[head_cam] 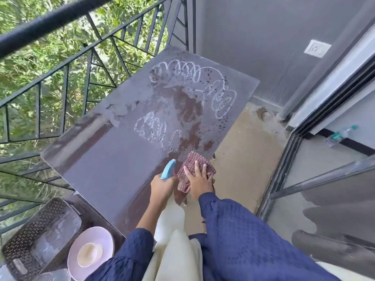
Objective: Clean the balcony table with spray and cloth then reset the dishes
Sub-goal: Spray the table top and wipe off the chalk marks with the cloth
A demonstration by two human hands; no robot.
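Pressing cloth (194, 169) on table (97, 159), gripping sprayer (168, 170)

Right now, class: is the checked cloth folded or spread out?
Folded: the cloth lies bunched in layers under the flat right hand.

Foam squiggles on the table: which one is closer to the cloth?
The smaller cluster of loops midway along the table, just beyond the checked cloth. The larger arching trail lies at the far end, near the wall.

Soft, bright daylight, wide-angle view
Pale glare sheens the wet table (91, 169); railing (60, 20) bows and blurs toward the frame's edges.
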